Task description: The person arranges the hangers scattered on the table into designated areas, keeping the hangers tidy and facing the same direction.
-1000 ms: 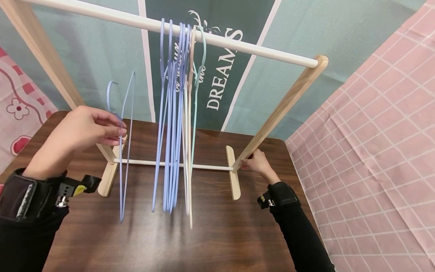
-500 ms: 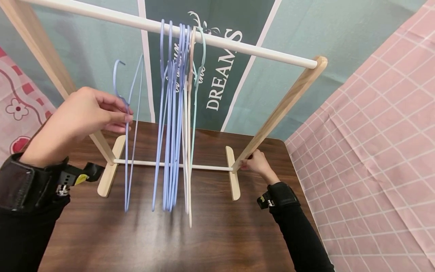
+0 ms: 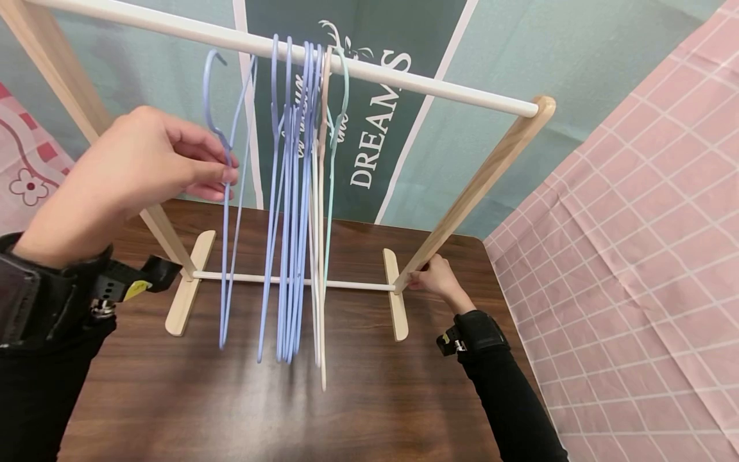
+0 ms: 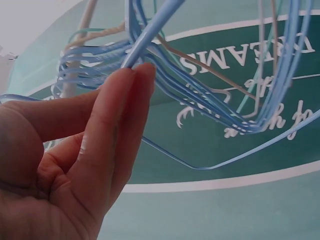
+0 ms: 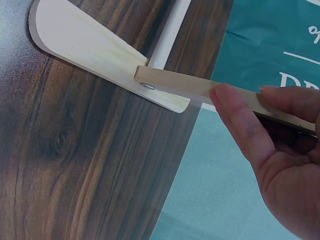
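Observation:
My left hand pinches a blue clothes hanger just below its hook, between thumb and fingers. The hook stands a little below the white top rail and apart from it. To its right, several blue hangers hang close together from the rail, then white or beige hangers and a mint-green hanger. In the left wrist view the held blue hanger crosses above the fingertips. My right hand grips the right wooden post of the rack low down, near its foot.
The rack stands on a dark wooden table on two wooden feet, the left foot and the right foot. A white lower bar joins the posts. Behind hangs a green cloth with lettering; a pink checked cloth borders the right side.
My left hand has raised the pinched blue hanger and shifted it slightly right, so its hook is now near the top rail. The right hand and the hanging hangers stay essentially in place.

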Motion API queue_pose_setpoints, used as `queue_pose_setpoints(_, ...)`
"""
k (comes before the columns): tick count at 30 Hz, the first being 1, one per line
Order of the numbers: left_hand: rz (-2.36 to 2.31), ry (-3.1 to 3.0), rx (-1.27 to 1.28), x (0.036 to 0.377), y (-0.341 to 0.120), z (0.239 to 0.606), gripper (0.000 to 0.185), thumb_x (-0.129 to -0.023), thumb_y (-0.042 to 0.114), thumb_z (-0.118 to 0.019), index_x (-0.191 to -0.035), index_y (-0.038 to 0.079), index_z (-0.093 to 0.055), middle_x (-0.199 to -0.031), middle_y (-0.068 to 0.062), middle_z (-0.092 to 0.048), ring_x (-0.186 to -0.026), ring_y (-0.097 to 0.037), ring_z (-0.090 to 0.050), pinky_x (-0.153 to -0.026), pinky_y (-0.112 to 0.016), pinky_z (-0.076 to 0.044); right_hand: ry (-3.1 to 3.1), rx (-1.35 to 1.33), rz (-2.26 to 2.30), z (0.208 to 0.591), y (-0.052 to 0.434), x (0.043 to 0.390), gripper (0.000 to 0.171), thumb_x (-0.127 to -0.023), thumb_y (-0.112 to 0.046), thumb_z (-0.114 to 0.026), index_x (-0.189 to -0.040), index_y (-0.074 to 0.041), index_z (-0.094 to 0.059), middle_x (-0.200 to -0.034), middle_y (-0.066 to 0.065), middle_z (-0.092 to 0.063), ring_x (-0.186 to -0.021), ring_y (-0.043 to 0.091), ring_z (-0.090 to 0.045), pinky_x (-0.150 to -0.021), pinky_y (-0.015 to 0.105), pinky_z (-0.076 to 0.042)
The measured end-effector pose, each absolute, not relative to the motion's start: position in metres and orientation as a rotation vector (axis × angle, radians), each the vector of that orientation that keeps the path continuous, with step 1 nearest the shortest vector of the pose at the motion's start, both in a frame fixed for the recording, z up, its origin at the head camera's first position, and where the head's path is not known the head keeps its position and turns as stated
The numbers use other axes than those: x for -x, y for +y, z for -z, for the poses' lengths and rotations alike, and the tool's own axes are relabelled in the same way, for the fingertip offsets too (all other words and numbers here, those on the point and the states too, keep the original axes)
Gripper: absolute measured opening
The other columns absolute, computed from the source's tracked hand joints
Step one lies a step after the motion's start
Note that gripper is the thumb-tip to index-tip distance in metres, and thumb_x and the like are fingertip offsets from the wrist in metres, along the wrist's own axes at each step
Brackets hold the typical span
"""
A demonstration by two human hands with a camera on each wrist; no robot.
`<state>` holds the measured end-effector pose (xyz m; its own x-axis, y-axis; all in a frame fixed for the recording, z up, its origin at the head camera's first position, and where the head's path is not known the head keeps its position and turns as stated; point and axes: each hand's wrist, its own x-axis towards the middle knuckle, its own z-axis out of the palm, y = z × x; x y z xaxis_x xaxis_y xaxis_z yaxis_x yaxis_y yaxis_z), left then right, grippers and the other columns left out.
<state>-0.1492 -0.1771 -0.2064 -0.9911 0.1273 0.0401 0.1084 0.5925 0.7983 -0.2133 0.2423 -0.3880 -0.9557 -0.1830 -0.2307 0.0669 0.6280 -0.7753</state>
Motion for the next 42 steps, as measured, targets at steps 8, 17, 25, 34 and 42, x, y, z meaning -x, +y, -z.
queue_pose_setpoints(8, -1.428, 2.764, -0.307, 0.172, -0.190, 0.219, 0.038, -0.072, 0.043, -0.074, -0.099, 0.015, -0.068, -0.093, -0.002, -0.069, -0.075, -0.022, -0.068, -0.066, -0.020, -0.051, 2.562, 0.083, 1.247, 0.390, 0.243, 0.213, 0.033, -0.088, 0.004, -0.054, -0.117, 0.017, -0.045, -0.103, 0.035, -0.055, -0.084, 0.037, -0.064, -0.075, 0.044, -0.051)
queue_pose_setpoints(17, -1.287, 2.876, -0.308, 0.177, -0.177, 0.204, 0.035, -0.074, 0.049, -0.070, -0.093, 0.020, -0.069, -0.085, 0.004, -0.070, -0.073, -0.014, -0.068, -0.064, -0.017, -0.049, 2.560, 0.069, 1.244, 0.391, 0.243, 0.214, 0.032, -0.089, 0.004, -0.054, -0.117, 0.016, -0.044, -0.103, 0.034, -0.055, -0.085, 0.038, -0.063, -0.068, 0.032, -0.054)
queue_pose_setpoints(25, -1.366, 2.803, -0.254, 0.171, -0.159, 0.187, 0.035, -0.080, 0.037, -0.069, -0.100, 0.008, -0.066, -0.090, 0.001, -0.070, -0.074, -0.014, -0.068, -0.066, -0.015, -0.049, 2.549, 0.065, 1.260, 0.391, 0.244, 0.215, 0.033, -0.088, 0.003, -0.055, -0.117, 0.017, -0.044, -0.103, 0.035, -0.055, -0.085, 0.038, -0.063, -0.071, 0.038, -0.053)
queue_pose_setpoints(34, -1.475, 2.723, -0.253, 0.175, -0.154, 0.190, 0.036, -0.083, 0.025, -0.069, -0.107, -0.001, -0.062, -0.089, -0.001, -0.069, -0.072, -0.014, -0.067, -0.064, -0.024, -0.052, 2.557, 0.091, 1.247, 0.389, 0.244, 0.215, 0.032, -0.089, 0.004, -0.054, -0.116, 0.018, -0.045, -0.101, 0.036, -0.055, -0.085, 0.040, -0.063, -0.068, 0.035, -0.053)
queue_pose_setpoints(42, -1.493, 2.690, -0.238, 0.178, -0.151, 0.194, 0.035, -0.084, 0.019, -0.067, -0.109, -0.005, -0.061, -0.088, -0.004, -0.069, -0.069, -0.013, -0.067, -0.063, -0.025, -0.052, 2.558, 0.073, 1.244, 0.390, 0.244, 0.215, 0.034, -0.089, 0.003, -0.053, -0.118, 0.017, -0.044, -0.103, 0.036, -0.055, -0.085, 0.039, -0.063, -0.073, 0.041, -0.052)
